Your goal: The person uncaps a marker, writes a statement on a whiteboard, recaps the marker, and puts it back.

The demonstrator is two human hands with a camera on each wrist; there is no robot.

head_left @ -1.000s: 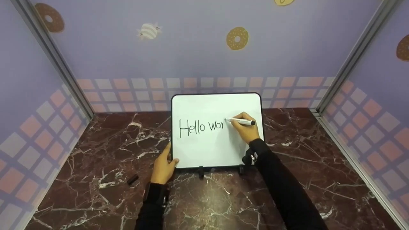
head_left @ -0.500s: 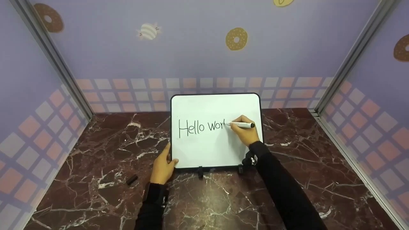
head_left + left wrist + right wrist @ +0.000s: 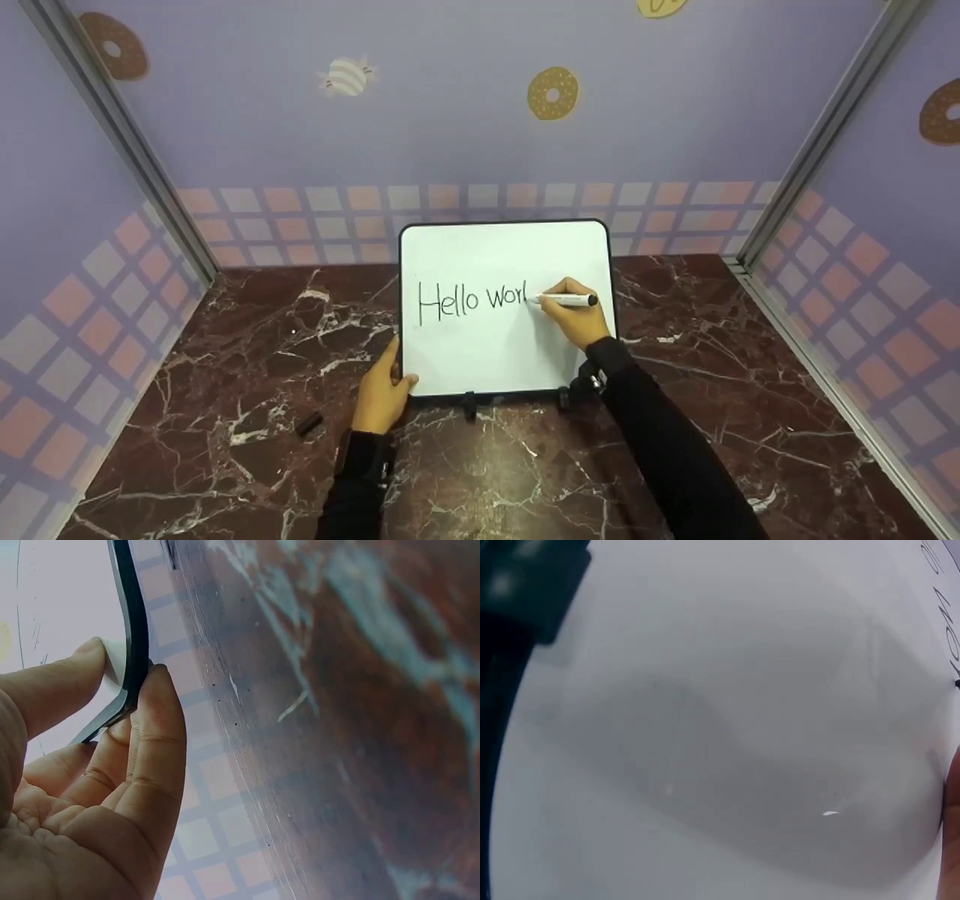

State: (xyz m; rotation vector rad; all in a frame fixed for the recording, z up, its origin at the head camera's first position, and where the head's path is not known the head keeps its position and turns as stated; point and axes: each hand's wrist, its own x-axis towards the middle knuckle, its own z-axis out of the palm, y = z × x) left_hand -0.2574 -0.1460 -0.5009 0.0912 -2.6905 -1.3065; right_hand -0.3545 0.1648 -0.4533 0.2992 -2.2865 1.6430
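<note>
A black-framed whiteboard (image 3: 480,352) stands tilted back on small black feet (image 3: 470,406), with "Hello worl" handwritten in black across its middle. At its lower left corner, the left hand (image 3: 382,394) grips the frame. In the left wrist view the thumb (image 3: 71,686) lies on the white face and the fingers (image 3: 157,757) are behind the edge. The right hand (image 3: 577,315) pinches a white marker (image 3: 566,299) with a black end, its tip at the foot of the letter l. Only a sliver of the right hand (image 3: 951,817) shows in the right wrist view, beside its shadow.
A small black marker cap (image 3: 309,424) lies on the dark red marbled table (image 3: 247,480), left of the left hand. Purple walls (image 3: 450,135) with a pink and white check band enclose the back and both sides.
The right hand has moved the marker down, drawing the upright stroke of the l after "wor". The left hand has kept its grip on the board's corner.
</note>
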